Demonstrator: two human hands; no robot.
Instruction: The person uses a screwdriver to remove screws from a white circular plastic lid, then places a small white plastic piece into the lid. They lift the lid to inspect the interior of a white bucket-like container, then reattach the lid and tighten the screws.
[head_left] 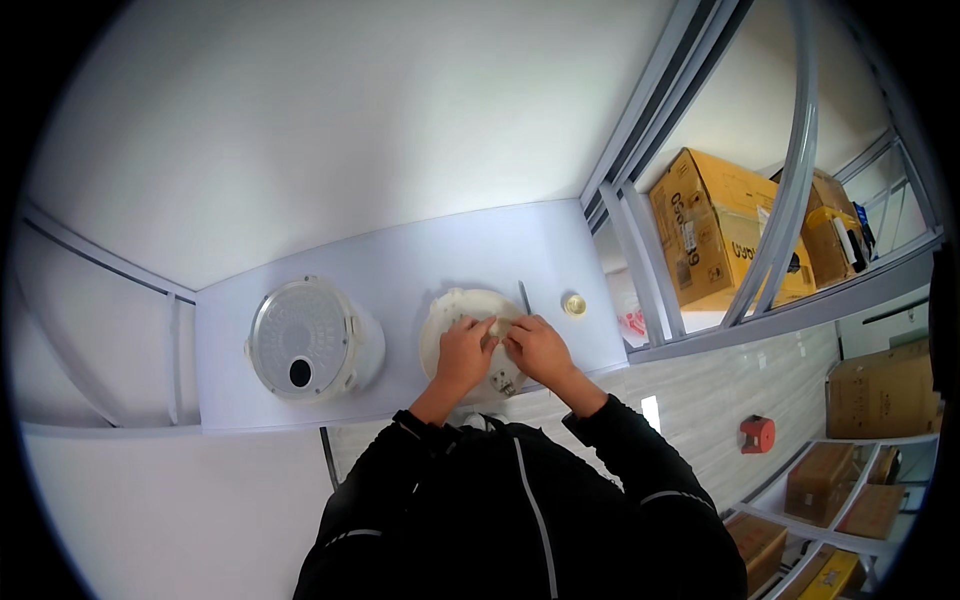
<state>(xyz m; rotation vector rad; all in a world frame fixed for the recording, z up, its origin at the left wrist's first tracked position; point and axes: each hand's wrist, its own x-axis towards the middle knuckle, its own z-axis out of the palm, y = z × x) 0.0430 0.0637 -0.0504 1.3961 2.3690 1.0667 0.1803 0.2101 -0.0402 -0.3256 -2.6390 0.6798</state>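
My left hand (464, 352) and my right hand (538, 350) meet over a cream round board (437, 325) with a small dark cartoon print near its front edge. Between their fingertips is a small pale lump (500, 327), and the fingers of both hands are closed around it. It is too small to tell what it is. Just beyond my right hand, a slim grey tool (524, 296), perhaps a knife, lies on the table. To the right of that stands a small round dish (574, 305) with a yellowish inside.
A large white bin (367, 345) with a grey lid stands left of the board on the white table (400, 262). Grey shelving with a yellow cardboard box (725, 225) borders the right. A red stool (757, 434) is on the floor, near more boxes (822, 478).
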